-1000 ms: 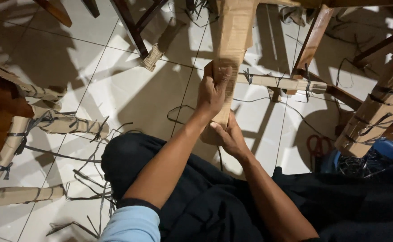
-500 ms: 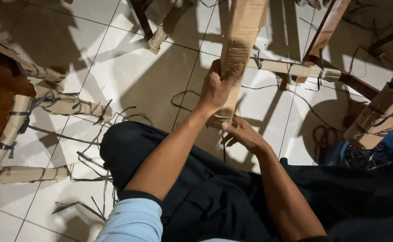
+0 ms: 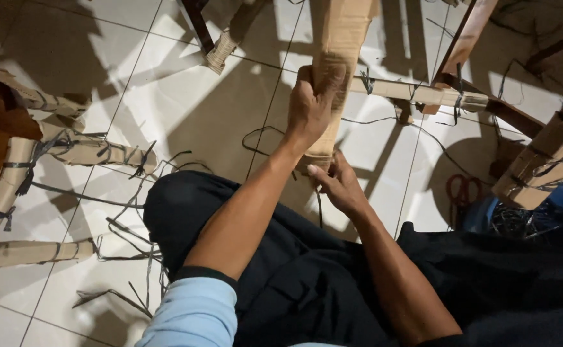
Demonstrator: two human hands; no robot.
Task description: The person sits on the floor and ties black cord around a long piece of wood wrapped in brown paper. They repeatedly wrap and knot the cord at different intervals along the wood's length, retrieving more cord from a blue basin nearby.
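Gripping cardboard-wrapped leg (image 3: 333,83), left hand (image 3: 313,106), top cropped

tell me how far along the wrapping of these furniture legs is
Done: the legs at left are covered in cardboard and tied with dark straps. In hand: the left hand grips a cardboard-wrapped leg, with the right hand at its lower end. Left: the wooden leg upper right shows bare wood, and no strap shows on the held leg.

Seated on a tiled floor, a person grips a cardboard-wrapped chair leg (image 3: 336,83) with the left hand (image 3: 313,103), fingers curled around it, while the right hand (image 3: 336,183) cups the leg's lower end, forearms extended.
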